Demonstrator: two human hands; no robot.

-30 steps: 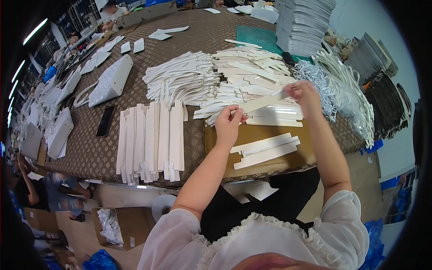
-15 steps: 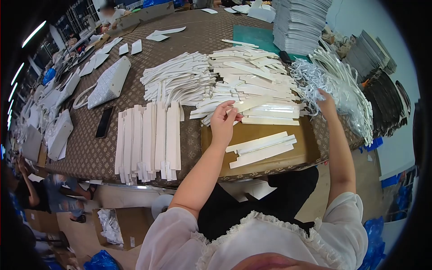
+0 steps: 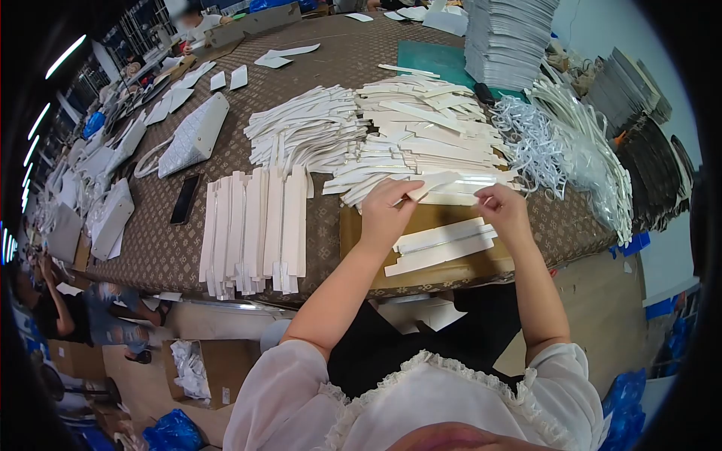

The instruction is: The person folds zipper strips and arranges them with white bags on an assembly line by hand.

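My left hand (image 3: 387, 213) pinches a cream strip (image 3: 438, 182) at its left end, above the brown board (image 3: 361, 255). My right hand (image 3: 502, 213) is at the strip's right side, its fingers drawn together; what they hold, if anything, is too small to make out. Below both hands, a cream piece with a zipper (image 3: 444, 244) lies on the board. Zippered pieces (image 3: 254, 225) are lined up to the left. Behind my hands are heaps of cream strips (image 3: 304, 124), and a tangle of white ribbon (image 3: 530, 143) lies to the right.
A white quilted bag (image 3: 192, 139) and a black phone (image 3: 186, 199) are on the left of the patterned table (image 3: 323, 56). A tall grey stack (image 3: 508, 45) stands on a green mat (image 3: 429, 60). Other people are at the far left, and an open carton (image 3: 226, 368) is on the floor.
My right hand has moved left from the white ribbon to near the strip in my left hand, and its fingers have drawn together. The whole view has shifted slightly.
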